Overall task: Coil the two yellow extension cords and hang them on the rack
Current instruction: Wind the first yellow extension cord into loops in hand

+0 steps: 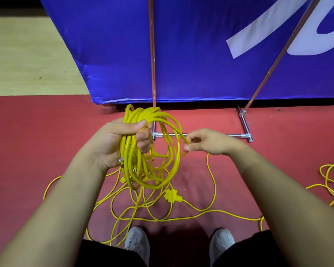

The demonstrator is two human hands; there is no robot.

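My left hand (121, 139) grips a bundle of yellow extension cord loops (154, 151) that hangs in front of me above the red floor. My right hand (204, 141) pinches a strand of the same cord at the right side of the coil. Loose yellow cord (143, 214) trails in tangles on the floor below, with a yellow plug block (172, 195) lying among it. A second yellow cord (332, 178) lies loosely looped at the far right edge. The metal rack (152, 54) stands just behind the coil, with upright poles and a base bar (237, 135).
A large blue padded banner (201, 54) stands behind the rack on the floor. Red flooring (37, 141) is underfoot and pale wooden flooring (27, 54) lies at the upper left. My two grey shoes (137, 241) are at the bottom, among the loose cord.
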